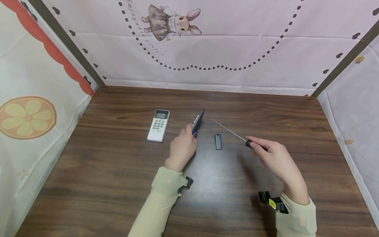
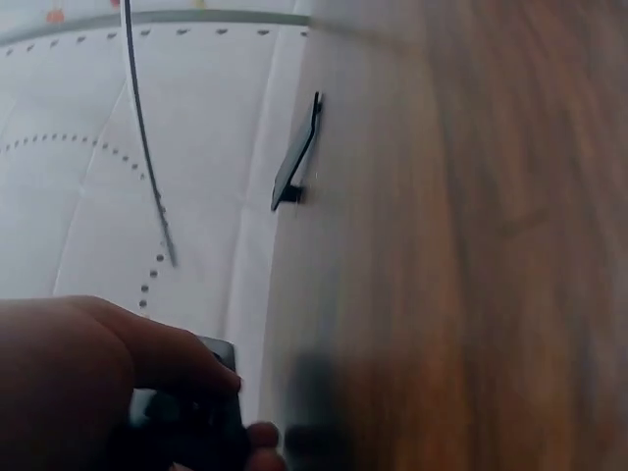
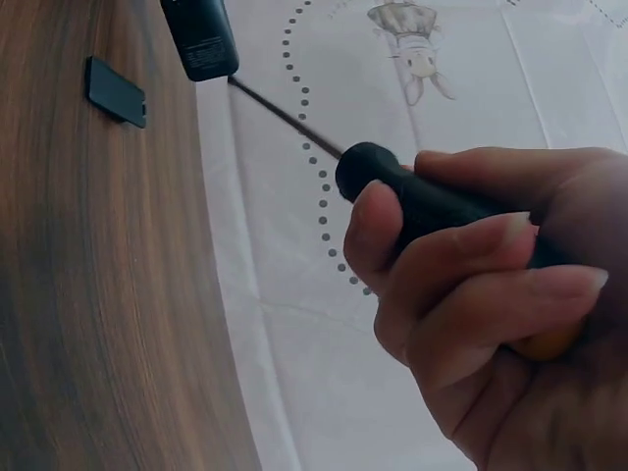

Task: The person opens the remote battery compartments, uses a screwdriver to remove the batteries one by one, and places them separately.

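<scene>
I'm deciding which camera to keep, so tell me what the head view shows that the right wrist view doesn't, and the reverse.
Only the head view shows the white remote and the left hand. Only the right wrist view shows the printed lines on the dark device and the orange patch on the handle of the screwdriver. Both show the right hand gripping the screwdriver, the dark device, the small dark cover on the wooden table, and the rabbit print.
</scene>
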Tool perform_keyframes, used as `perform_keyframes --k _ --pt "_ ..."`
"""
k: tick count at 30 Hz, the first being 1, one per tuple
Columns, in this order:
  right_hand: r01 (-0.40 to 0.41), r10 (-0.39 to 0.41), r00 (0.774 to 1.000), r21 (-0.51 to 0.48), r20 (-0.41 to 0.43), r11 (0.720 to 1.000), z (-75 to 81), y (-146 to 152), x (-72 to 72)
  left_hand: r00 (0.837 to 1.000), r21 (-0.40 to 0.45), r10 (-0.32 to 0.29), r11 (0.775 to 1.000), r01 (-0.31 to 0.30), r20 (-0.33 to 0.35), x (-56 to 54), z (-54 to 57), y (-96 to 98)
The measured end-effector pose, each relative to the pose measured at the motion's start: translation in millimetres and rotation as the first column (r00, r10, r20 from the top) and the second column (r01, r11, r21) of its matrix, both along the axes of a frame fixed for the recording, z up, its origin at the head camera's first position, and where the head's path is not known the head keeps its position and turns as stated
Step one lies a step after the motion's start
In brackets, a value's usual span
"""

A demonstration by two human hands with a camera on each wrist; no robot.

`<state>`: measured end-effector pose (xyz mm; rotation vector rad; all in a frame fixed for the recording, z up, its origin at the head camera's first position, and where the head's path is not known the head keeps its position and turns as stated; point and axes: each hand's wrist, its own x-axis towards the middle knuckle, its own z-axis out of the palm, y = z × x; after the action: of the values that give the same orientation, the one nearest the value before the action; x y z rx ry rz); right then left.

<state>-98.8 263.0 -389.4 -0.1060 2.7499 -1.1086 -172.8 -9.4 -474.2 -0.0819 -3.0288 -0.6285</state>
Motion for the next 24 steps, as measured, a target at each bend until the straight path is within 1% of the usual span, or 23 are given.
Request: perform_keyframes --k 2,4,10,16,20,24 --pt "-0.006 0.006 1.0 0.004 0.016 1.0 -0.1 -0.5 0.4 1.0 -0.037 0.009 0.999 -0.009 -0.007 2.1 1.1 2.8" --pt "-0.01 0.01 1.0 0.005 0.026 1.0 0.1 -0.8 1.1 1.0 -0.055 0.017 0.998 -0.018 -0.015 2.8 1.7 4.6" --pt "-0.011 0.011 1.0 0.007 0.027 1.0 2.0 -0.7 2.9 1.0 -0.064 0.028 0.998 -0.027 0.012 4.1 2.9 5.9" --pt "-0.019 0.019 0.999 0.004 0.039 1.0 3.8 0.9 3.4 0.999 -0.066 0.044 0.997 -0.042 0.023 4.0 2.9 6.7" --pt "-0.016 0.015 0.998 0.01 0.055 1.0 5.6 3.0 5.1 0.999 -0.066 0.04 0.997 -0.038 0.03 4.5 3.2 7.2" --pt "-0.011 0.011 0.998 0.014 0.054 1.0 6.9 5.1 6.2 0.999 -0.066 0.031 0.997 -0.03 0.024 5.0 4.5 8.3"
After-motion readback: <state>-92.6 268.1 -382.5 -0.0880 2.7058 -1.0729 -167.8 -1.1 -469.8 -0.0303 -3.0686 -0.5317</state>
